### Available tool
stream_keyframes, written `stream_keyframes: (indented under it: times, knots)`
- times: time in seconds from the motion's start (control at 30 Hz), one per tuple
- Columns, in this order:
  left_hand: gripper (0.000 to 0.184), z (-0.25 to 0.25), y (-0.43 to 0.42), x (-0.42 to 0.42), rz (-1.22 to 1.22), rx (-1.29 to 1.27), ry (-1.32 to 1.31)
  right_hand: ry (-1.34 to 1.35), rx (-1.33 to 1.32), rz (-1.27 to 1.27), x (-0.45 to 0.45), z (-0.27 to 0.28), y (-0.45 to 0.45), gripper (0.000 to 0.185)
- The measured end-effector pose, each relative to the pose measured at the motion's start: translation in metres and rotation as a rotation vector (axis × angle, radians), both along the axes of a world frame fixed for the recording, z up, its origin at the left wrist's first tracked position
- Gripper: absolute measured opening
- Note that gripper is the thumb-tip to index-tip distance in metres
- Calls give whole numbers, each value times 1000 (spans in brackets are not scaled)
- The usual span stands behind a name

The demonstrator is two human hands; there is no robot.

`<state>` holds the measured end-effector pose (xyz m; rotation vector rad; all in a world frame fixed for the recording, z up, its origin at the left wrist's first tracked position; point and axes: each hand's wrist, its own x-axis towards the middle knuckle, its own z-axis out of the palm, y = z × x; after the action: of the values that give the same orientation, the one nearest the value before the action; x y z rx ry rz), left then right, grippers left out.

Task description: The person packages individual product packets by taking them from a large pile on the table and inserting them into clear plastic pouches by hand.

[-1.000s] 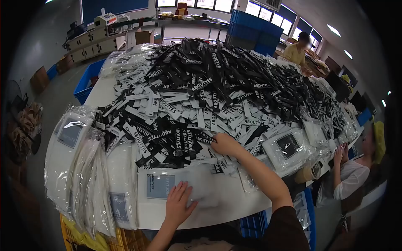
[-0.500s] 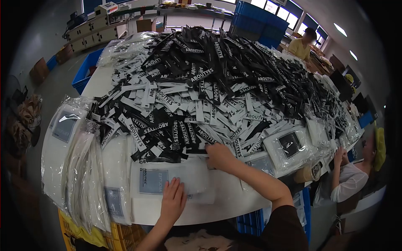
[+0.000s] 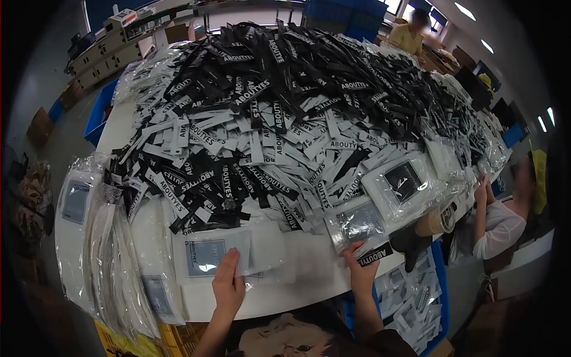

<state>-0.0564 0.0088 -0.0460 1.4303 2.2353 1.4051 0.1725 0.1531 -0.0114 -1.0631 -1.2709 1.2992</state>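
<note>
My left hand (image 3: 229, 285) is at the front of the table, fingers closed on the raised edge of a frosted white bag (image 3: 267, 247) with a grey-blue printed panel. The bag lies flat, with another pale bag partly under it. To the right, beside the table's front edge, my right hand (image 3: 361, 273) grips a small black ABOUTYES packet (image 3: 375, 254). Some clear wrap behind its fingers blurs what else they touch. Beyond both hands rises a large heap of black and white ABOUTYES packets (image 3: 262, 98).
Plastic-wrapped white packs (image 3: 77, 238) line the left side; another wrapped pack (image 3: 398, 184) lies right of the heap. A brown cup (image 3: 434, 221) stands near the right edge. Below is a blue crate (image 3: 443, 297) with packets. One co-worker (image 3: 499, 223) sits at right, another (image 3: 407, 38) behind.
My right hand has moved from the heap's front edge rightward and toward me, now with a black packet. My left hand has gone from lying flat on the bag to gripping its edge. The view has shifted.
</note>
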Motion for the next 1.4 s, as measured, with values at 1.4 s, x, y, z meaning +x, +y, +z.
stream_keyframes:
  times: [1.4]
  knots:
    - [60, 68, -33, 20, -450, -286, -472, -533, -47, 843, -68, 20, -34, 22]
